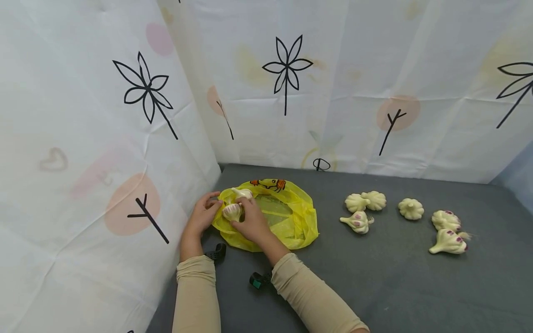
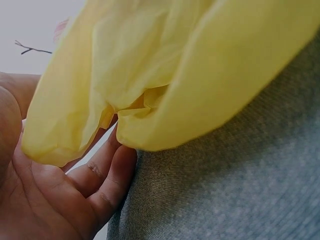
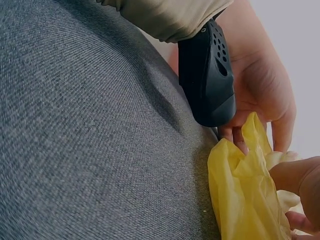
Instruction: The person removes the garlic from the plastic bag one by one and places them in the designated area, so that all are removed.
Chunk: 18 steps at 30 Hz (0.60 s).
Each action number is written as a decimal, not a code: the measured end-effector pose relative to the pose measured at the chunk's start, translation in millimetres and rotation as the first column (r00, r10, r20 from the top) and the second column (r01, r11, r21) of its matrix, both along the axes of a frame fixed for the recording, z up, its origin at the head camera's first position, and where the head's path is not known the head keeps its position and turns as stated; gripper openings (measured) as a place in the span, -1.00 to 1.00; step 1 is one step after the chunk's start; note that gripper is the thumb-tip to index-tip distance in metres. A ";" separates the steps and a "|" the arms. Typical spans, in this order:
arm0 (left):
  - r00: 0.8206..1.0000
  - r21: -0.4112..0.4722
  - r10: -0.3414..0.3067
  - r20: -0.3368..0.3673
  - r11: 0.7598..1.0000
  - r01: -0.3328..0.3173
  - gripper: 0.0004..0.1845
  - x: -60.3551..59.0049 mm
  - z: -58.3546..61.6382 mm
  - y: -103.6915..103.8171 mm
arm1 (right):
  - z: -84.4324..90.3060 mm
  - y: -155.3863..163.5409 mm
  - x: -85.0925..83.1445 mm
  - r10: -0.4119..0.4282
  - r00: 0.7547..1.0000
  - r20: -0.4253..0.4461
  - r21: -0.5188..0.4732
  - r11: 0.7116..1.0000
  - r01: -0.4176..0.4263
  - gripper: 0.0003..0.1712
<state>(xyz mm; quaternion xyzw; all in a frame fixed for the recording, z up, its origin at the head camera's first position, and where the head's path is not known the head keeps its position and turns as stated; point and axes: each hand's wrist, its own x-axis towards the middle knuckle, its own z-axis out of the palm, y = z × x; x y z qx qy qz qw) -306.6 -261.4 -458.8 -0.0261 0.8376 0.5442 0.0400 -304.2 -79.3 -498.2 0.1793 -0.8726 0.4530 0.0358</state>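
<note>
A yellow plastic bag (image 1: 306,222) lies open-mouthed on the grey surface. At its left rim my left hand (image 1: 204,213) grips the plastic; the left wrist view has the hand's fingers (image 2: 102,172) partly behind the yellow film. My right hand (image 1: 255,225) reaches in over the bag's near side, thumb and fingers around a garlic bulb (image 1: 232,212). Just behind that bulb, another garlic bulb (image 1: 243,194) sits inside the bag's left part, partly covered by the fingers. In the right wrist view, the bag (image 3: 240,195) hides much of the bulbs.
To the right lie several more garlic bulbs: a cluster with a purple-marked bulb (image 1: 359,222), a single pale bulb (image 1: 411,209), and a pair with a purple-marked bulb (image 1: 449,242) in front. Patterned white cloth (image 1: 250,125) walls the back and left. Both wrists wear black bands (image 1: 219,251).
</note>
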 end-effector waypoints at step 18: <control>1.000 0.015 -0.010 -0.007 1.000 0.010 -0.47 -10.1 -14.5 -7.3 | 5.2 17.1 6.0 0.075 0.993 0.096 -0.231 0.972 -0.051 -0.33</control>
